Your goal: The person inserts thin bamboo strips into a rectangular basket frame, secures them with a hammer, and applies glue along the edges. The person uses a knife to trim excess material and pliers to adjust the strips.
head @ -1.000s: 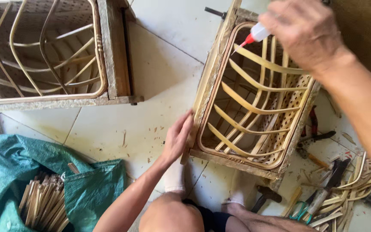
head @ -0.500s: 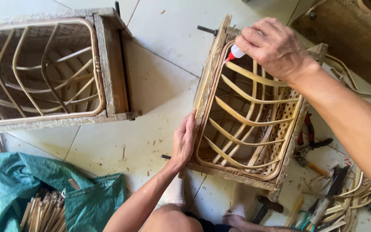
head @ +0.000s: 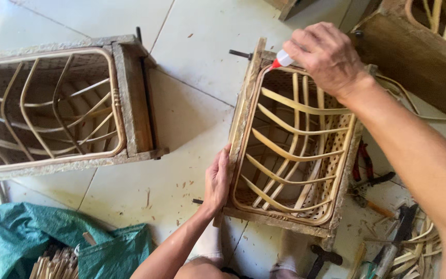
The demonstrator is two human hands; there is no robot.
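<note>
Rattan frame: a rounded cane hoop with curved cross-strips (head: 290, 150), seated in a rough wooden mould box (head: 243, 108) that stands on the pale tiled floor (head: 192, 119), right in front of the person.
Glue bottle: a small white bottle with a red nozzle (head: 281, 59), its tip touching the hoop at the far left corner.
Right hand: the right hand (head: 326, 54) is closed round the bottle, fingers wrapped over its body so only the nozzle end shows.
Left hand: the left hand (head: 217, 181) lies flat and open against the near left edge of the box, steadying it, gripping nothing.
Done so far: the strips look bent and seated all round; I judge gluing is only starting at that corner, with the other joints left.
Changed: since the earlier frames the bottle has come down from above the top edge to the corner itself, and the left hand has stayed put.
Nearby: a second mould (head: 52, 108) to the left, pliers (head: 367, 170) on the right, a green sack (head: 32, 232) holding cut sticks.
</note>
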